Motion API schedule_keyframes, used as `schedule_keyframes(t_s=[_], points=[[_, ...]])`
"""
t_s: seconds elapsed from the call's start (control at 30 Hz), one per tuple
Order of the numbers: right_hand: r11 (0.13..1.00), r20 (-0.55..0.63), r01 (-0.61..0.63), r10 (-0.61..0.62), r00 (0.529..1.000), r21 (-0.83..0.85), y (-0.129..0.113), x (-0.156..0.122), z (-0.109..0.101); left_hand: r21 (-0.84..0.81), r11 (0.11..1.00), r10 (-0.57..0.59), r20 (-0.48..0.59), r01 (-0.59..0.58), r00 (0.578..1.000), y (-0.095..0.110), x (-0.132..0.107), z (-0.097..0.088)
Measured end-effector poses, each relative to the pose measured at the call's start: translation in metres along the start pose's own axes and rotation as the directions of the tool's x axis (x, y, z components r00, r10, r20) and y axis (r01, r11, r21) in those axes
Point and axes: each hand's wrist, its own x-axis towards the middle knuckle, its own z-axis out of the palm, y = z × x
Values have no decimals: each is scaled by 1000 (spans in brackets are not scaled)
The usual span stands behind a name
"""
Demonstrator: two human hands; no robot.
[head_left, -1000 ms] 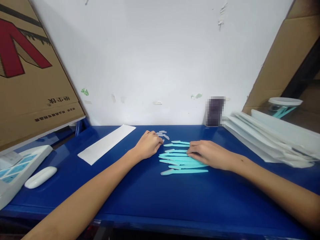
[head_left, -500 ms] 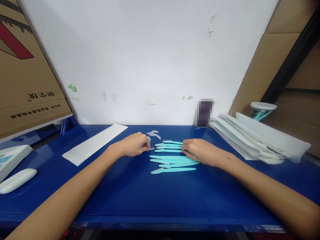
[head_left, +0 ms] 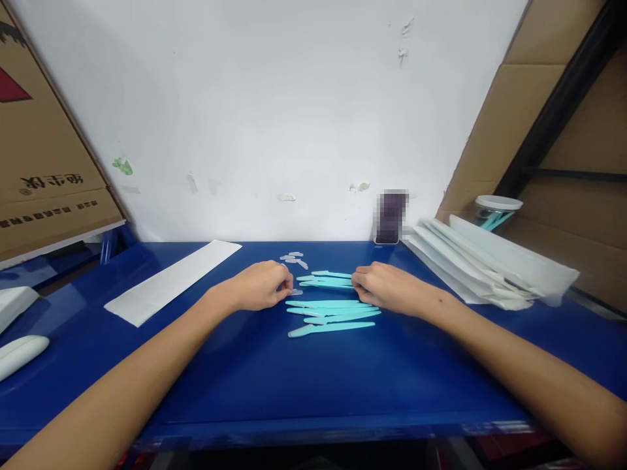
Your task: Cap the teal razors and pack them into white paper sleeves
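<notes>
Several turquoise eyebrow razors [head_left: 333, 325] lie on the blue table [head_left: 274, 385], roughly parallel, their handles to the right. My right hand [head_left: 385, 285] is closed at the handle ends of the upper group of razors [head_left: 323, 282]; its fingertips are partly hidden. To the left, my left hand [head_left: 262, 285] pinches a small clear blade cover [head_left: 296, 292], which sticks out just past the fingertips. Beyond that hand rests a small cluster of clear blade covers [head_left: 294, 258].
On the left lie a long white paper strip [head_left: 174, 281], a white rounded object [head_left: 22, 356] and a white box [head_left: 17, 303]. A phone [head_left: 390, 219] leans on the wall. White sleeves [head_left: 490, 264] are stacked on the right, near a lidded jar [head_left: 497, 212]. Cardboard [head_left: 49, 150] stands at left.
The lowest razor of the upper group has moved up against the others, at my right hand. My left hand stays at the clear cover. The view has shifted slightly to the right.
</notes>
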Motion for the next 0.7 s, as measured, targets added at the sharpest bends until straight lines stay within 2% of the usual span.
schedule_keyframes(t_s=[0.13,0.23,0.4,0.7], points=[[990,-25,-18,22,999,143,9,-5,-2,5,1000,-10,-6,10,1000,1,2,4],[972,-30,29,-22,999,232,17,-8,-1,4,1000,-14,-10,14,1000,2,3,6],[971,-98,60,-39,994,231,26,-9,4,-13,1000,-17,-4,17,1000,3,3,4],[972,-143,66,-34,989,225,32,-9,7,-58,998,-32,16,32,999,6,3,1]])
